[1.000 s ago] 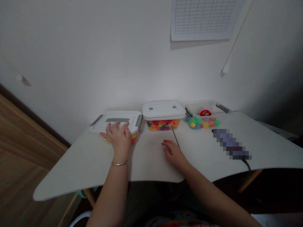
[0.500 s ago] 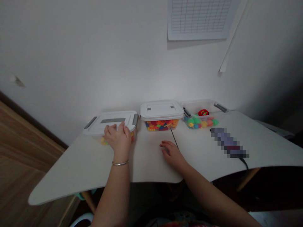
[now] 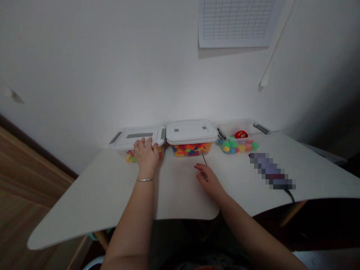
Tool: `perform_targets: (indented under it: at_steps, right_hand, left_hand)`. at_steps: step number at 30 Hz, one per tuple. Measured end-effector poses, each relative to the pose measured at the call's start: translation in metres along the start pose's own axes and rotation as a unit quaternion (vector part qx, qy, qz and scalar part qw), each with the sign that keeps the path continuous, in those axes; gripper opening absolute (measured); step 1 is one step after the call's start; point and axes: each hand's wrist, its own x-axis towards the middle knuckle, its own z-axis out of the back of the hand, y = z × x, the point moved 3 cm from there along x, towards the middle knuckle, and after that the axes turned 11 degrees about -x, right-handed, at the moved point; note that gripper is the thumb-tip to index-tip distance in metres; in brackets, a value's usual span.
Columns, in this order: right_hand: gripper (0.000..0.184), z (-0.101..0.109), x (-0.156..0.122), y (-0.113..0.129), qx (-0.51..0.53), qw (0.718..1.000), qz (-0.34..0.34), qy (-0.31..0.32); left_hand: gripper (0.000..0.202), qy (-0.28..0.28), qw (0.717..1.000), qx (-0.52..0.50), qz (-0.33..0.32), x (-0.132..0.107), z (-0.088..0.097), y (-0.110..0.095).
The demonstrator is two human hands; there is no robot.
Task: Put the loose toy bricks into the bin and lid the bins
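Holding the left hand (image 3: 146,156) curled over the front edge of a white lid (image 3: 137,135), with the fingers touching its rim and the firmness of the grip not determinable. Seating that lid on a clear plastic storage box (image 3: 131,156) containing multicoloured building blocks (image 3: 131,157), at the rear edge of a white table (image 3: 90,195). Keeping the right hand (image 3: 209,180) open and empty, fingers loosely bent, resting on the tabletop just below a thin dark rod (image 3: 204,159). Standing alongside, a second lidded box (image 3: 191,138) touching the first, then an unlidded box (image 3: 234,129) holding coloured balls (image 3: 233,145) and a red object (image 3: 241,134).
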Motion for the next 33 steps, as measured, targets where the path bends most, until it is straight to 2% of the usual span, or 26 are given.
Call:
perform_targets:
  at_steps: [3, 5, 7, 9, 12, 15, 18, 21, 26, 29, 33]
  right_hand:
    - [0.038, 0.019, 0.011, -0.007, -0.024, 0.997, 0.009, -0.071]
    - [0.038, 0.039, 0.020, -0.010, -0.093, 0.986, 0.032, -0.131]
    - [0.039, 0.062, 0.031, -0.014, -0.197, 0.959, 0.041, -0.197]
    - [0.041, 0.085, 0.044, -0.022, -0.297, 0.925, 0.026, -0.236]
    - [0.051, 0.112, 0.063, -0.036, -0.412, 0.880, -0.008, -0.234]
    - [0.054, 0.126, 0.078, -0.048, -0.472, 0.858, -0.029, -0.203]
    - [0.040, 0.132, 0.086, -0.054, -0.496, 0.849, -0.049, -0.173]
    - [0.029, 0.135, 0.091, -0.057, -0.504, 0.846, -0.068, -0.160]
    - [0.026, 0.142, 0.092, -0.058, -0.485, 0.855, -0.058, -0.173]
    - [0.027, 0.150, 0.087, -0.050, -0.461, 0.864, -0.046, -0.196]
    - [0.028, 0.159, 0.071, -0.027, -0.448, 0.870, -0.041, -0.201]
  left_hand:
    - [0.044, -0.003, 1.000, -0.002, 0.013, 0.002, -0.002, -0.003]
    - [0.046, 0.004, 1.000, -0.004, 0.017, 0.002, -0.001, -0.006]
    - [0.050, 0.015, 1.000, -0.007, 0.017, -0.001, 0.001, -0.009]
    - [0.055, 0.019, 1.000, -0.011, 0.015, -0.006, 0.004, -0.013]
    - [0.061, 0.023, 0.999, -0.022, -0.029, -0.018, 0.005, -0.029]
    - [0.059, 0.078, 0.984, -0.041, -0.152, -0.034, -0.003, -0.056]
    - [0.055, 0.117, 0.970, -0.041, -0.207, -0.046, -0.015, -0.073]
    - [0.054, 0.120, 0.971, -0.033, -0.206, -0.051, -0.023, -0.077]
    - [0.057, 0.116, 0.973, -0.023, -0.200, -0.051, -0.021, -0.078]
    - [0.060, 0.116, 0.973, -0.018, -0.197, -0.051, -0.018, -0.080]
    - [0.061, 0.117, 0.975, -0.018, -0.191, -0.053, -0.017, -0.082]
